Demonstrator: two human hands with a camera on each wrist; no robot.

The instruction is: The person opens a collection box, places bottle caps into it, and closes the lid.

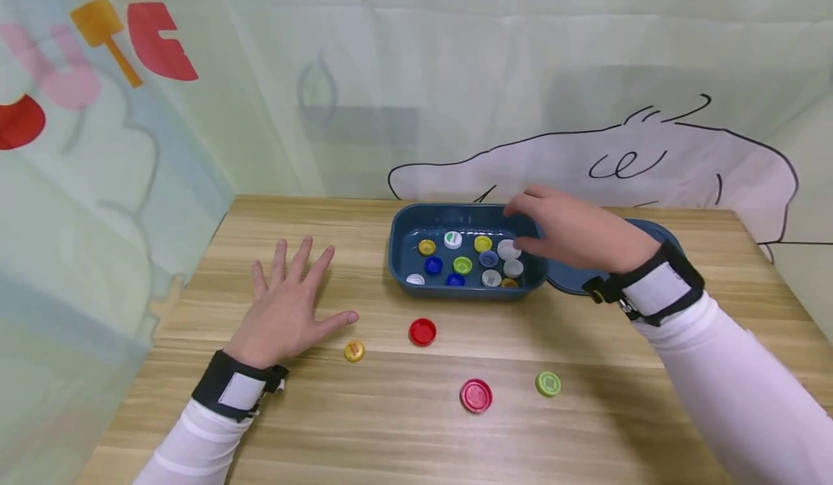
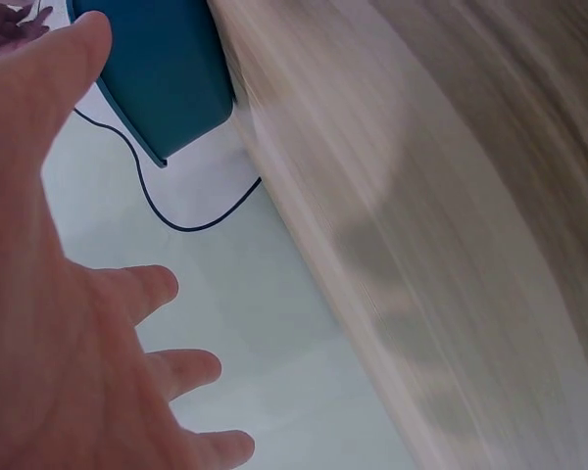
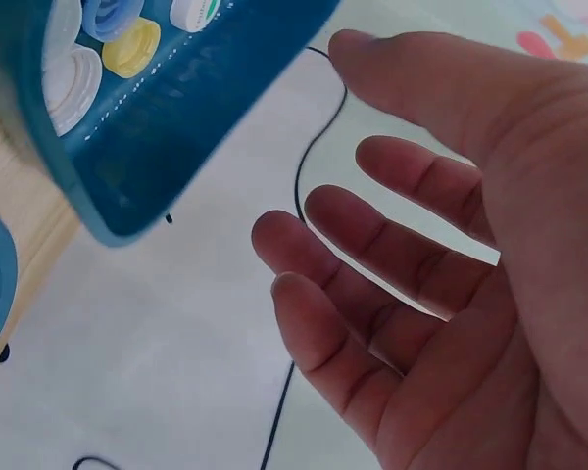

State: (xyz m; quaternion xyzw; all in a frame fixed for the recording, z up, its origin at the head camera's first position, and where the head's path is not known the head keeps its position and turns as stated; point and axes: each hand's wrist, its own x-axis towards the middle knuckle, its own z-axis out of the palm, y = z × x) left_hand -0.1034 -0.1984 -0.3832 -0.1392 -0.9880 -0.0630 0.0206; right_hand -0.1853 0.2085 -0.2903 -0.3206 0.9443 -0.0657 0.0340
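Note:
In the head view a dark blue box [image 1: 468,292] holds several bottle caps, among them a yellow cap [image 1: 483,243], a lime cap [image 1: 463,265] and white ones. My right hand [image 1: 566,228] hovers above the box's right end, fingers loosely bent with nothing between them, as the right wrist view confirms. My left hand [image 1: 280,311] is spread out over the table left of the box, holding nothing. Near its thumb lies a yellow-orange cap [image 1: 354,350]. Also outside the box are a red cap [image 1: 422,332], a pinkish-red cap [image 1: 476,396] and a green cap [image 1: 548,384].
The box's blue lid [image 1: 573,275] lies to its right, partly hidden under my right hand and wrist. A printed cloth [image 1: 455,73] hangs behind and beside the wooden table [image 1: 390,427].

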